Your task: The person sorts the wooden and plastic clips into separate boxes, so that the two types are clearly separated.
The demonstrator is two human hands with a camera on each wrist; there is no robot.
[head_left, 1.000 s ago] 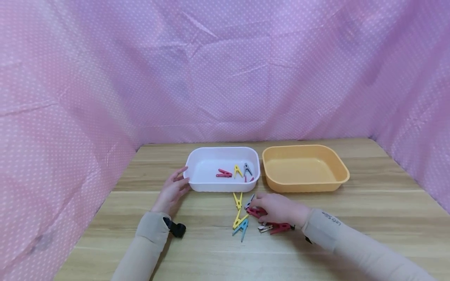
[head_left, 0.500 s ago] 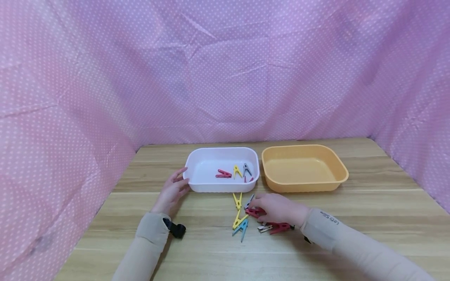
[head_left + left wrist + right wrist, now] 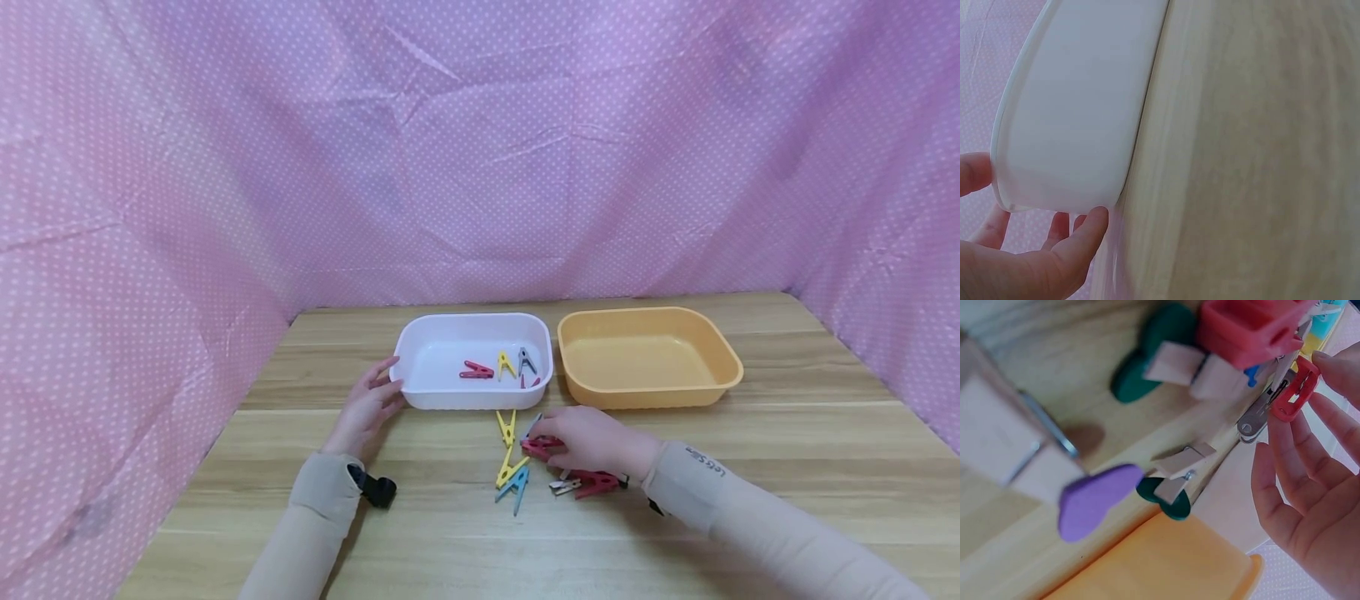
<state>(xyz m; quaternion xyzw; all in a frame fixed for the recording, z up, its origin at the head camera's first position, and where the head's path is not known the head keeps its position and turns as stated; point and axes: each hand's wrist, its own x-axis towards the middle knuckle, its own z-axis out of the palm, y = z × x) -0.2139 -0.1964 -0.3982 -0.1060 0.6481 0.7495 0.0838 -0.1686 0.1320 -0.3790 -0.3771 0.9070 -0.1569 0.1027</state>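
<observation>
My right hand (image 3: 600, 442) pinches a red clothespin (image 3: 537, 448) between thumb and fingers, low over the table in front of the trays. In the right wrist view the held clothespin shows end-on, beside a grey clothespin (image 3: 1260, 415). My left hand (image 3: 365, 410) rests at the left end of the white tray (image 3: 471, 401), fingertips on its rim and outer wall. Inside that tray lie a red clothespin (image 3: 476, 370), a yellow one (image 3: 506, 365) and a grey one (image 3: 527, 361); another red one is partly hidden by the front wall.
A yellow-orange tray (image 3: 652, 400) stands right of the white one. Two yellow clothespins (image 3: 507, 429) and a blue one (image 3: 514, 485) lie left of my right hand. Under that hand are another red clothespin (image 3: 596, 484) and wooden clips with a purple heart (image 3: 1094, 500) and green hearts (image 3: 1169, 328).
My right hand has risen very slightly toward the trays with the red clothespin. The left hand and the white tray stay as they were.
</observation>
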